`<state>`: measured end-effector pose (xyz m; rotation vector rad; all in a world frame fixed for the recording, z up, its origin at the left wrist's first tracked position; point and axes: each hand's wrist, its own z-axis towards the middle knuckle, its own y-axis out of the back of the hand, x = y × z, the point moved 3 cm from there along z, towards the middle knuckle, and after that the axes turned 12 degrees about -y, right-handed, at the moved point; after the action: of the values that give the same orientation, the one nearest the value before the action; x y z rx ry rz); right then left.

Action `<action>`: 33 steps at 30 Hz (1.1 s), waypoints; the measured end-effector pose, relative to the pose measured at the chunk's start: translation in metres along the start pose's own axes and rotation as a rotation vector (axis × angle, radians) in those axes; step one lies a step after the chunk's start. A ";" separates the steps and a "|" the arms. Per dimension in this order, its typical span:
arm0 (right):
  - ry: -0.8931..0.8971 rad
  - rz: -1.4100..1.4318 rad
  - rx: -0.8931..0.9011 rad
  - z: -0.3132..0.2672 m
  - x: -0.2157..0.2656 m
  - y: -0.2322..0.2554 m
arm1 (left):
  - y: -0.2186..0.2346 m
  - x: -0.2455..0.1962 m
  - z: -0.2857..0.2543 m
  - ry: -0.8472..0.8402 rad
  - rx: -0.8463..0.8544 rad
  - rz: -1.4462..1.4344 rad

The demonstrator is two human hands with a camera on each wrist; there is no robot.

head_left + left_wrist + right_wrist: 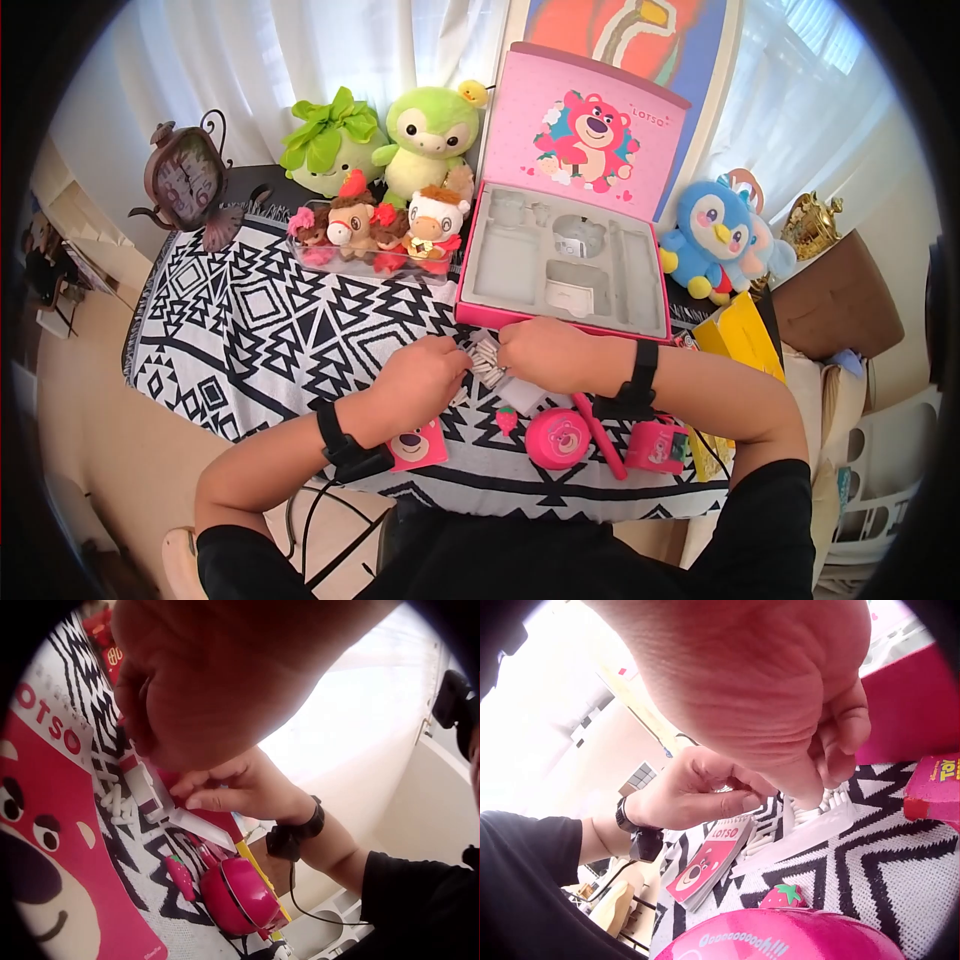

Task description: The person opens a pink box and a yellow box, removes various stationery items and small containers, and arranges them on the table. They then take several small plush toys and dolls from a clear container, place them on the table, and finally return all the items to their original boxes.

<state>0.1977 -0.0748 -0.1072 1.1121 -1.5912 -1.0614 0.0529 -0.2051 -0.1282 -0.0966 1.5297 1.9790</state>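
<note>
Short white sticks [487,366] lie in a small open white box [140,789] on the patterned cloth, and several loose ones [115,801] lie beside it. My left hand [425,374] is at the left of these sticks, thumb and forefinger bent close together in the right wrist view. From the other side my right hand [552,355] reaches over the box, fingers curled down with the tips right at the sticks. The fingertips are partly hidden, so I cannot tell what they pinch. A translucent flap [201,828] extends from the box toward me.
Near my forearms are a pink bear card pad [418,446], a strawberry piece [507,420], a round pink case [558,438], a pink stick [602,440] and a small pink box [657,447]. Behind stand an open gift box [490,313], plush toys [430,140] and a clock [186,178].
</note>
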 end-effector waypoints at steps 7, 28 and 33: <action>-0.089 -0.025 -0.028 0.015 0.001 -0.006 | -0.014 0.013 0.012 0.047 0.026 0.075; -0.183 0.047 -0.087 0.029 0.010 -0.021 | -0.010 0.028 0.007 0.039 0.000 -0.105; -0.189 0.099 -0.110 0.032 0.008 -0.023 | -0.011 0.031 0.005 0.046 0.014 -0.146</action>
<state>0.1702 -0.0829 -0.1346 0.8718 -1.6941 -1.2010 0.0353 -0.1857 -0.1489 -0.2424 1.5200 1.8627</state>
